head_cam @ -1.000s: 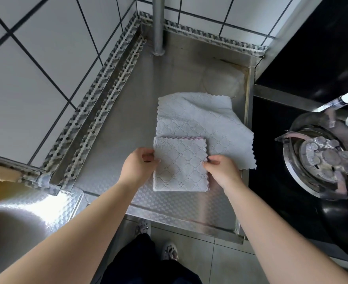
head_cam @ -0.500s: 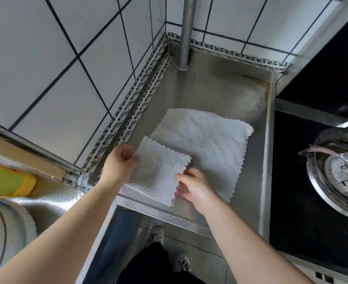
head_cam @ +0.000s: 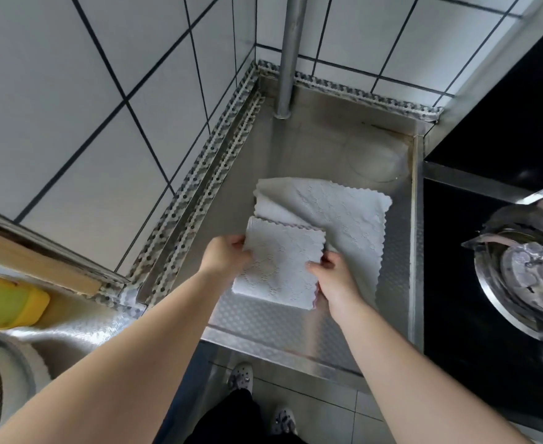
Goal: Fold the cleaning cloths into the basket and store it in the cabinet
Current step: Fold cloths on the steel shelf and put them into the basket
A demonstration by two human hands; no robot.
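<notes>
A small folded white cloth (head_cam: 279,267) with scalloped edges sits between my hands, over the steel counter (head_cam: 312,145). My left hand (head_cam: 223,256) grips its left edge near the top corner. My right hand (head_cam: 334,278) pinches its right edge. Behind and partly under it lies a larger white cloth (head_cam: 337,209), spread on the counter with its left edge rolled over. No basket or cabinet is in view.
White tiled walls meet at the corner, where a metal pipe (head_cam: 291,52) stands. A black stove with a steel burner (head_cam: 526,274) lies right. A yellow object (head_cam: 6,299) and a pale round rim (head_cam: 4,379) sit left. The floor and my shoes show below.
The folded cloth has swung from tilted to squarer in my hands and sits farther right. The larger cloth's left edge now looks rolled up. The camera view has shifted.
</notes>
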